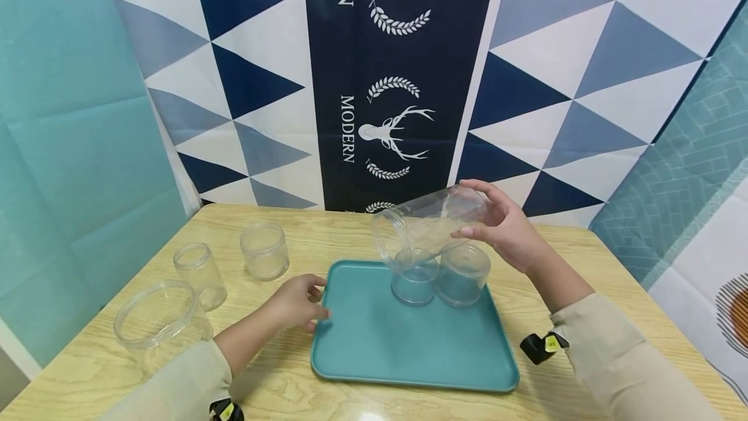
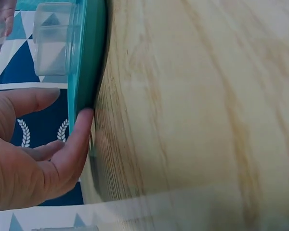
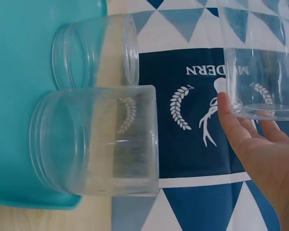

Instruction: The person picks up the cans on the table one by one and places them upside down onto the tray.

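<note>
Right of centre in the head view, a tall clear cylindrical plastic jar (image 1: 429, 218) tilted in the curled fingers of the right hand (image 1: 511, 231) above two short clear plastic jars (image 1: 463, 283) on a rectangular teal tray (image 1: 403, 356), whose left edge the left hand (image 1: 297, 303) touched with loosely parted fingers.

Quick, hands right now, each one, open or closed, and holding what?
Left hand: open, fingers at the edge of the teal tray.
Right hand: closed, holding a tilted clear jar.
</note>
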`<state>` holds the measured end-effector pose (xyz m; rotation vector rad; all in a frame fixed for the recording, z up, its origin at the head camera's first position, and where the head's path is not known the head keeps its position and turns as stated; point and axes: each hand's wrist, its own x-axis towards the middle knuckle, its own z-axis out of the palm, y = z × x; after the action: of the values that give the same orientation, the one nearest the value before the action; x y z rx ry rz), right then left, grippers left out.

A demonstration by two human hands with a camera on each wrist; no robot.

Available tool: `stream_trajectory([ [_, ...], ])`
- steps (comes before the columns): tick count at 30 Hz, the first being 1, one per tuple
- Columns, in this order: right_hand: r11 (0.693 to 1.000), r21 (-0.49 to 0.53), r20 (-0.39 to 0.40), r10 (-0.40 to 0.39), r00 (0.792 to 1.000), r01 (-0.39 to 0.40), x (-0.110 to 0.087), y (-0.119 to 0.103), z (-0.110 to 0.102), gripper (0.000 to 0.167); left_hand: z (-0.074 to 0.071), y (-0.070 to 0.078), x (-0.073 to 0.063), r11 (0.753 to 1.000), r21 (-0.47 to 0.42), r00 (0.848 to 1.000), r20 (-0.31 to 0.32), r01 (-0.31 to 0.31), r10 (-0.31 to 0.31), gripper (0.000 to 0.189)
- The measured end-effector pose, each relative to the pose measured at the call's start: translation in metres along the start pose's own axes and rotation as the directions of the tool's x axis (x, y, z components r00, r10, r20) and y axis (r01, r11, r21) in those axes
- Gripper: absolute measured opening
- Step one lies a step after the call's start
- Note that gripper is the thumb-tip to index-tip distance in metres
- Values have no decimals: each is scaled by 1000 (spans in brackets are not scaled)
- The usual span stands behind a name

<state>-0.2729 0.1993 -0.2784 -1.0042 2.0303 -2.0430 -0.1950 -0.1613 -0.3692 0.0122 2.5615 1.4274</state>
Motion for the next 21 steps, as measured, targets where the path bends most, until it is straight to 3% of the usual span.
stream_trajectory([
  [7, 996, -86, -1, 20, 1000, -20, 5, -6, 0, 71, 1, -9, 5, 999, -8, 996, 69, -48, 48, 77],
  [14, 973, -230, -15, 34, 999, -36, 8, -14, -1, 72, 1, -10, 5, 995, -98, 996, 91, 0, 9, 79],
  [21, 946, -322, 6, 50, 999, -45, 12, -21, 1, 76, 3, -10, 4, 993, -114, 996, 87, 6, 4, 78],
])
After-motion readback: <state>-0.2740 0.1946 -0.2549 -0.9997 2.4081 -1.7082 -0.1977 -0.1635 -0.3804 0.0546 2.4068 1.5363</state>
